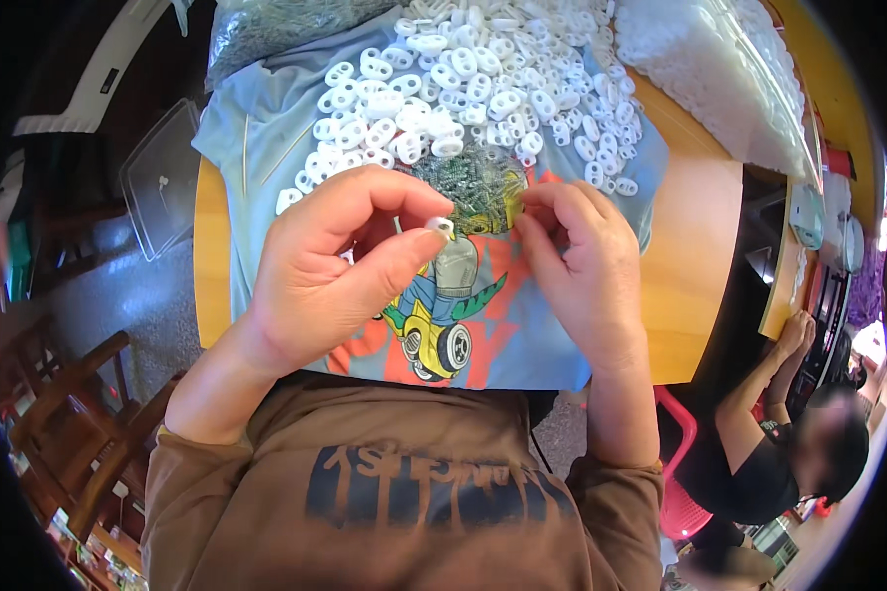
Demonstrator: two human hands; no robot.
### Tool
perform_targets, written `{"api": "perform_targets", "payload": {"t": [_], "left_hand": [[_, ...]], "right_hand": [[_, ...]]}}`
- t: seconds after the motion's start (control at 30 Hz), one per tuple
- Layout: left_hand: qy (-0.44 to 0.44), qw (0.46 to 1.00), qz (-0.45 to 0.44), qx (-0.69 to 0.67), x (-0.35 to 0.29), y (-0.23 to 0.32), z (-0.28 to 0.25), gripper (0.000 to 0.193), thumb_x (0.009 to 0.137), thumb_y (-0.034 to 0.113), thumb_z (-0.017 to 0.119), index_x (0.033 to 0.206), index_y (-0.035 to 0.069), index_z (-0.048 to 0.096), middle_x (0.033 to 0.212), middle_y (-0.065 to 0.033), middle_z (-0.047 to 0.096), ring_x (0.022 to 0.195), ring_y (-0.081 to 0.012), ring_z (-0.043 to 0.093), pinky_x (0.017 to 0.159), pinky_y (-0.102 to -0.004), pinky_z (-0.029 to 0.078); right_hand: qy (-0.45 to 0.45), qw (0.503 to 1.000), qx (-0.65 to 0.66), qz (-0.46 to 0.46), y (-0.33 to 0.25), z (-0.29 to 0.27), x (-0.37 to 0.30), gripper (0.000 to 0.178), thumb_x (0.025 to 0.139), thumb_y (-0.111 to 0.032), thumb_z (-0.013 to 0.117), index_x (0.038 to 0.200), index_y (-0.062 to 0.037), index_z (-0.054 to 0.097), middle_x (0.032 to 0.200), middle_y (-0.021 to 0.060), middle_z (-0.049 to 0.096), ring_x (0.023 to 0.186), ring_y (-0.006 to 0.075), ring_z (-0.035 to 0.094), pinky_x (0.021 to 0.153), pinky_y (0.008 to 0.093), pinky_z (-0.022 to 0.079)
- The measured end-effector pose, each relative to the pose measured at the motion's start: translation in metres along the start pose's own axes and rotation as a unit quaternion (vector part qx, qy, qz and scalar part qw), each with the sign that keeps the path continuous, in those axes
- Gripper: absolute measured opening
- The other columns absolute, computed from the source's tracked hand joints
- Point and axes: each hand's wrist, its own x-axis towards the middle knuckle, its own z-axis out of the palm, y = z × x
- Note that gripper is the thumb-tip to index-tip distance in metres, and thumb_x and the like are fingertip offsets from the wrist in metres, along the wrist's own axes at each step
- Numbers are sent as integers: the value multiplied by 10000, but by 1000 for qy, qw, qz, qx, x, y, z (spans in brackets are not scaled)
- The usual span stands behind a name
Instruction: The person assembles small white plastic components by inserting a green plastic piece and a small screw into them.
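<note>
My left hand (320, 261) is closed in a pinch on a small white two-hole plastic piece (445, 228), held above the cloth. Level with it, my right hand (589, 266) also has thumb and forefinger pressed together; whatever sits between those tips is too small to make out. Between and beyond the hands lies a heap of small shiny metal parts (463, 175), perhaps springs. Farther back spreads a big pile of white two-hole oval pieces (483, 84). All of this rests on a blue-grey printed cloth (552, 340).
Under the cloth is a wooden table (695, 266). A clear bag of metal parts (286, 34) stands far left, a bulging bag of white pieces (710, 74) far right. Wooden chairs (89, 424) are at left. Another person (759, 463) sits at right, near a pink chair (680, 492).
</note>
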Motion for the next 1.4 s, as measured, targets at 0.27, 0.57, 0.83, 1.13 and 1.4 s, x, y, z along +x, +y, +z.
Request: {"api": "perform_targets", "payload": {"t": [0.27,0.57,0.83,1.13,1.4], "left_hand": [[33,999,30,-17,3,-4,1,161,833,-6,534,994,-10,540,878,-3,538,779,-32,492,683,-170,397],[45,998,29,21,2,-8,8,162,830,-16,537,992,-13,540,884,-9,518,778,-34,479,676,-169,382],[43,996,60,47,1,-8,9,161,828,-20,536,988,-18,538,874,-7,508,761,-31,467,658,-167,373],[-10,994,85,75,19,17,31,236,801,-53,510,1030,1,534,872,-32,526,749,-64,484,646,-185,386],[-68,958,173,217,37,18,37,171,767,-64,550,917,13,575,812,-64,550,695,-102,499,580,-206,377]], "right_hand": [[-60,998,13,15,8,-11,15,130,698,-25,627,817,-21,577,693,79,569,594,175,563,539,284,439],[-129,991,33,13,17,-17,25,97,692,-37,620,770,-6,572,640,85,581,567,172,565,526,274,428],[-120,947,284,92,17,-25,17,65,749,-69,605,745,-16,567,646,18,564,586,74,514,529,221,406],[-157,861,482,35,7,-31,10,87,784,-78,596,810,1,568,695,-19,543,643,37,483,559,187,387],[-159,809,559,89,4,-42,10,102,798,-82,586,826,15,573,738,5,576,696,44,513,609,191,419]]}}
